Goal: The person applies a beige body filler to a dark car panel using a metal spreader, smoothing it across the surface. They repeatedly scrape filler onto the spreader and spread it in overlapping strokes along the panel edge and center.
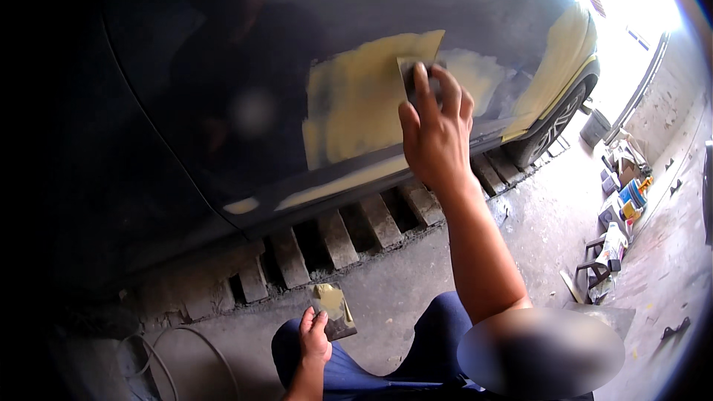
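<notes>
A dark car door (245,104) fills the upper part of the view, with a broad patch of yellow body filler (349,108) spread across it. My right hand (440,130) reaches up to the patch and presses a thin flat spreader (410,78) against its right part; the fingers cover much of the tool. Low down, near my knee, my left hand (315,340) grips a dark flat mixing plate (338,312) by its edge. A smear of yellow filler (328,298) lies on that plate.
Slatted grating (334,239) runs along the floor beneath the car. More filler covers the panel by the wheel (553,130). Cans and bottles (631,197) and a small dark stool (596,263) stand along the right wall. A pale hose (160,360) curls at lower left.
</notes>
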The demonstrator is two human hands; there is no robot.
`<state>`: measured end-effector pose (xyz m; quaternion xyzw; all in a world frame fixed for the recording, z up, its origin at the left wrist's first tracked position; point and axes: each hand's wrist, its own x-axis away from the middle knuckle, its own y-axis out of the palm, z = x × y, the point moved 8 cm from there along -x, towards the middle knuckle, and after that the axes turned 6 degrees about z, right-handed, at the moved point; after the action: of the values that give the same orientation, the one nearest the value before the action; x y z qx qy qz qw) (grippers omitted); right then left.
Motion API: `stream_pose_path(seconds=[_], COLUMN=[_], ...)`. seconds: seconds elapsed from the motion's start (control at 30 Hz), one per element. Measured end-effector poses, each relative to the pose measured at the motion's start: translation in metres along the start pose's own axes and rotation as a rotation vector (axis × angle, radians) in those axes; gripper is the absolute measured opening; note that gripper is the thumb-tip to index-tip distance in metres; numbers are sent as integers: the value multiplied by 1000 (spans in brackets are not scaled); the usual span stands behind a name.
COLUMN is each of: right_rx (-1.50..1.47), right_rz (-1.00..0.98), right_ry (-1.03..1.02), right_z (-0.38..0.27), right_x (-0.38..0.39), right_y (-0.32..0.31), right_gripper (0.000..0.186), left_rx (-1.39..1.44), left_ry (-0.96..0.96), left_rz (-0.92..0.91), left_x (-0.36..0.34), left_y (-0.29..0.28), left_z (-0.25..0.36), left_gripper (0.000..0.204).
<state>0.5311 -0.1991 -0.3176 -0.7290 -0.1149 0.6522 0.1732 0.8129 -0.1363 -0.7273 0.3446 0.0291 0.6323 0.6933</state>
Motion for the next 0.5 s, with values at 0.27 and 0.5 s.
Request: stream_pose_path(seconds=[0.27,0.5], right_rx=[-26,-20], right_rz=[-233,-292], right_ry=[19,48], right_z=[-22,-20], right_x=[77,128], right_y=[43,56], right_gripper=[60,59], left_rx=[-22,-66], left_ry=[-9,-61], left_rz=[-10,31], left_x=[2,-1], left_y=[7,0], left_z=[5,-7], left_gripper=[23,29])
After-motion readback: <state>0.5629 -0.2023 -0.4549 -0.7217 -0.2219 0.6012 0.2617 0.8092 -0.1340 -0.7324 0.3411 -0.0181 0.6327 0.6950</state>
